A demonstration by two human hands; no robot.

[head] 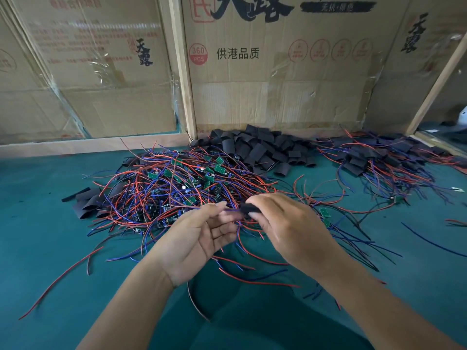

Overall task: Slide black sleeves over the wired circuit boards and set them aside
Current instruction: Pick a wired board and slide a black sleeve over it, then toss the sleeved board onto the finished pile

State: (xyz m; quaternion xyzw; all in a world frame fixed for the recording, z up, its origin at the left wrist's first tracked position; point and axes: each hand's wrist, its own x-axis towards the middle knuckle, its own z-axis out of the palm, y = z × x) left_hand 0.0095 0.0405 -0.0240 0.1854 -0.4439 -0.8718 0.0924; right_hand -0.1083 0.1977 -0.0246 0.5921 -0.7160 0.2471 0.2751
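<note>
My left hand [199, 238] lies palm up, fingers relaxed, wires draped across them; my right hand [285, 223] pinches a black sleeve [249, 208] just in front of the tangled board pile [177, 183]. I'd pull the wires taut and feed the sleeve straight along them. The board itself is probably inside the sleeve, but my fingers hide it. Finished pieces [379, 155] lie right of the pile.

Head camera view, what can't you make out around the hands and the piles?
- Black sleeve in the right hand: motion-blurred and finger-covered, so any board inside is hidden.
- Left hand: its fingertip contact is blurred.
- Heap of red and blue wired green circuit boards: lower boards are buried.
- Right-hand pile of sleeved boards: too small to count.
</note>
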